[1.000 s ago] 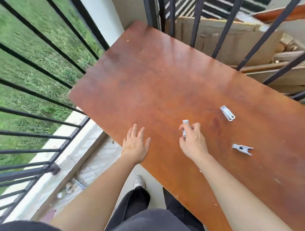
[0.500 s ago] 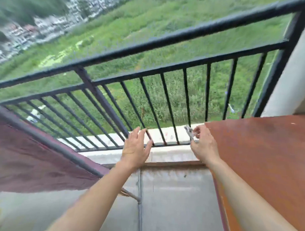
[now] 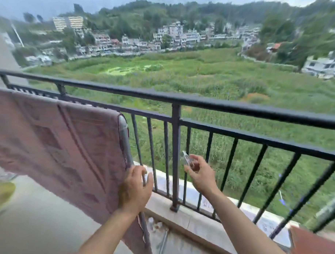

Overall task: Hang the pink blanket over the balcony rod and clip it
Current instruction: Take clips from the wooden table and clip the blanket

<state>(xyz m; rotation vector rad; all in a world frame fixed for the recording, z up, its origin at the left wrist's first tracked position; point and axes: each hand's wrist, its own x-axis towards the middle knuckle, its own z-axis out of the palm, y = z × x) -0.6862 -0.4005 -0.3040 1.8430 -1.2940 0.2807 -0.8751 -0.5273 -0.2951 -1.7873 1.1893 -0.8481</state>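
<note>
The pink blanket is seen draped over the rod, which is clasped by the curled fingers of the left hand; a clip, apparently metal, is pinched by the right hand. If fumbled, it could be lost through the railing.

You're out on a high home balcony. Black metal railing ahead, green field and hillside houses beyond.
</note>
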